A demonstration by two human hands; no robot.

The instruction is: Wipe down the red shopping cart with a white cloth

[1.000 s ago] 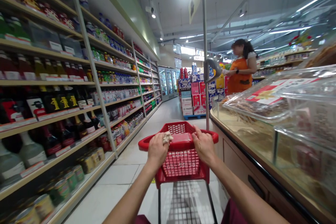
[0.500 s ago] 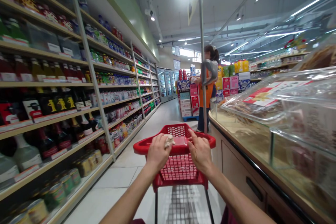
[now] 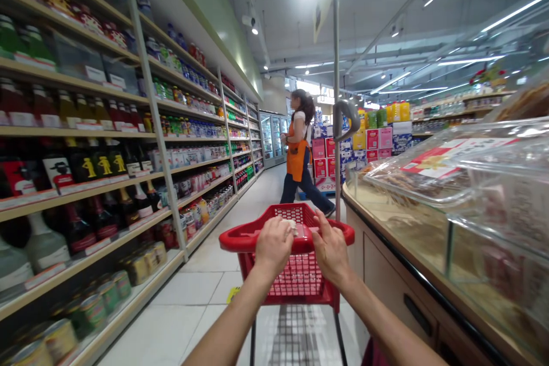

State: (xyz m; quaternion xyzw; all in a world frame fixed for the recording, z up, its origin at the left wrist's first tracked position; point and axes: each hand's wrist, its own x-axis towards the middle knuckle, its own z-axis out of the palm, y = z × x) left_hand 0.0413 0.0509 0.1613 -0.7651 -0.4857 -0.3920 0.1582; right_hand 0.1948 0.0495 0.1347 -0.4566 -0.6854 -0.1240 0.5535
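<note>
A red shopping cart [image 3: 295,274] stands in front of me, its handle bar [image 3: 240,239] turned towards me. My left hand [image 3: 274,243] is curled at the handle and presses a crumpled white cloth or tissue [image 3: 291,226] against it; which of the two cannot be told. My right hand [image 3: 329,246] rests at the right part of the handle, fingers loosely apart and stretched forward, with nothing seen in it. The undersides of both hands are hidden.
Long shelves of bottles and cans [image 3: 103,166] line the left. At the right, close to the cart, is a wooden counter [image 3: 388,274] with clear plastic food boxes [image 3: 446,160]. A grey pole [image 3: 337,183] stands ahead. A person in an orange apron [image 3: 295,154] walks across near stacked cartons [image 3: 373,140].
The person in the orange apron has stepped left from behind the pole into the aisle. My left hand has slid slightly right along the handle, with the white crumpled piece.
</note>
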